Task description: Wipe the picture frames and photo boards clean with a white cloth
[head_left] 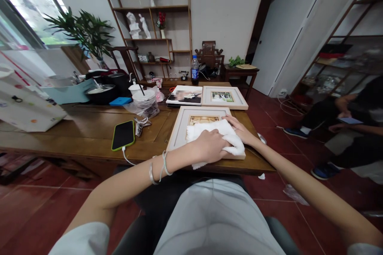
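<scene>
Head view: in the centre of the frame a pale wooden picture frame [178, 129] lies flat on the brown wooden counter [89, 127], at the counter's near edge. Its long axis runs away from the person, toward the upper part of the frame. A white crumpled cloth [203, 131] covers the lower right of its glass. The left hand [209, 146] sits palm down directly on the cloth, fingers curled and bunching the fabric. The right hand [240, 127] lies just right of it, fingers laid flat and together on the cloth's far edge, over the picture frame's right rail. A black phone in a green case [123, 134] rests to the left, well apart.
</scene>
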Motion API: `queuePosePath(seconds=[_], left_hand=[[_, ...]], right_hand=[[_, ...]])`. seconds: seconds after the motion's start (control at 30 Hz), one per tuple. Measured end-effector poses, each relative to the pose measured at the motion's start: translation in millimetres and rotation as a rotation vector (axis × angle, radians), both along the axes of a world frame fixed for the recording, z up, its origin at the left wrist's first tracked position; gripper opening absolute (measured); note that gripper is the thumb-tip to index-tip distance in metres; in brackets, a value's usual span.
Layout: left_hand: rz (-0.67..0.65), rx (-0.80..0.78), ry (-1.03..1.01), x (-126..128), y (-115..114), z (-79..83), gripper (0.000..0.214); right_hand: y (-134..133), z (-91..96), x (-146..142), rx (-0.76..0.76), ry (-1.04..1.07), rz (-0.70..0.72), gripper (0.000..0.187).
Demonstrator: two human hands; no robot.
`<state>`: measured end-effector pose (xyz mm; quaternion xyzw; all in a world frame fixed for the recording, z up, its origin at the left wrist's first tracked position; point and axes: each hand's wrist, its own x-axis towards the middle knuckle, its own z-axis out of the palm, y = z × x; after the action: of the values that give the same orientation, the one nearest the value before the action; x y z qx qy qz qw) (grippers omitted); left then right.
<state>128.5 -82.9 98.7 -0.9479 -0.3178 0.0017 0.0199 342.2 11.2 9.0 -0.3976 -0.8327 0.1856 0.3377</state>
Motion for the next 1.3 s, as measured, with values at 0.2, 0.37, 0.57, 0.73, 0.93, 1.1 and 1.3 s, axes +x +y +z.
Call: queuePosePath(seconds=[0.2,0.37,0.57,0.73,0.93,1.1,1.3], left_hand=[[0.19,0.092,0.053,5,33,-13.8,0.029],[0.313,0.125,0.081,4,72,2.1,0.028],[0.161,0.318,-0.078,16,100,9.3,0.036],[0.132,0.27,0.013,25,104,-8.0,0.026],[0.252,0.246,0.156,-2,104,-10.0,0.027],[0.413,0.209,0.212,-39,99,-1.6,0.027],[0.517,0.163,0.242,-68,93,8.8,0.031]], right_hand=[[-1,1.8,-1,0.017,-0.037,0.001,0.048],[0,-0.1,-1,0.027,-0.059,-0.019,0.049],[0,1.6,-3,0.065,-0.061,-0.003,0.05],[-1,4.8,-5,0.067,-0.048,0.005,0.053],[1,1.3,-2,-0.011,-0.033,-0.036,0.051],[2,0.1,-2,-0.006,-0.04,-0.029,0.052],[1,0.4,-1,0.027,-0.057,-0.003,0.051]])
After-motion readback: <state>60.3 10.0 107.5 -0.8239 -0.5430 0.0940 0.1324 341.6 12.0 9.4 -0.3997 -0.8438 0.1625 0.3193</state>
